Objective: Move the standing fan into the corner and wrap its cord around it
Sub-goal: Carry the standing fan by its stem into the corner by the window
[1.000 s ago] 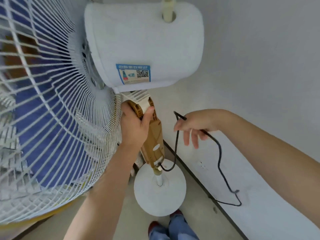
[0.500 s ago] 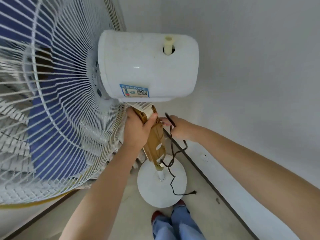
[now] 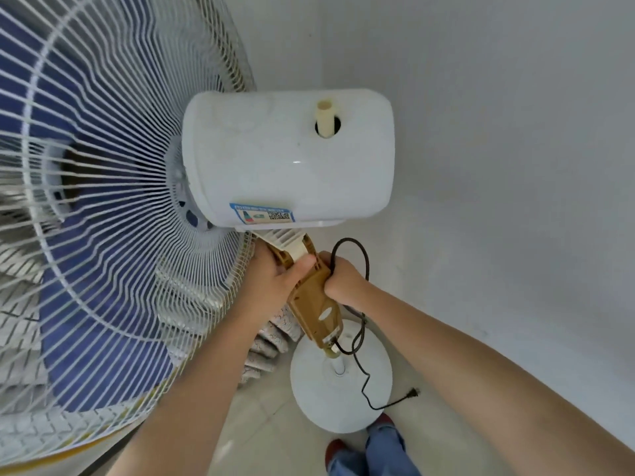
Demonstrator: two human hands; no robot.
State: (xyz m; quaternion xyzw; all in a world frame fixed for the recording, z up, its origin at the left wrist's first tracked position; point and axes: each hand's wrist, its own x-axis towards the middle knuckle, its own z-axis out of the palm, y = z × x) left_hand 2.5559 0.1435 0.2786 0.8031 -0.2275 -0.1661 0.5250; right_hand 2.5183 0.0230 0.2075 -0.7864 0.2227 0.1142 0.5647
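The standing fan stands close to a white corner, its white motor housing (image 3: 288,159) at centre and its white wire cage with blue blades (image 3: 103,218) filling the left. My left hand (image 3: 275,283) grips the tan control neck (image 3: 316,307) just under the housing. My right hand (image 3: 343,280) is pressed against the neck's right side, closed on the black cord (image 3: 360,255). The cord loops above that hand, then trails down past the pole to the round white base (image 3: 343,400). Its plug (image 3: 412,394) hangs off the base's right edge.
White walls (image 3: 498,166) meet in a corner just behind the fan. A dark baseboard runs along the tiled floor (image 3: 275,434). Rolled patterned cloth (image 3: 271,341) lies behind the base. My shoes and jeans (image 3: 378,451) are right beside the base.
My right hand has carried the cord in from the right up against the neck. The slack and plug have been drawn from the wall onto the base. The view has tilted upward.
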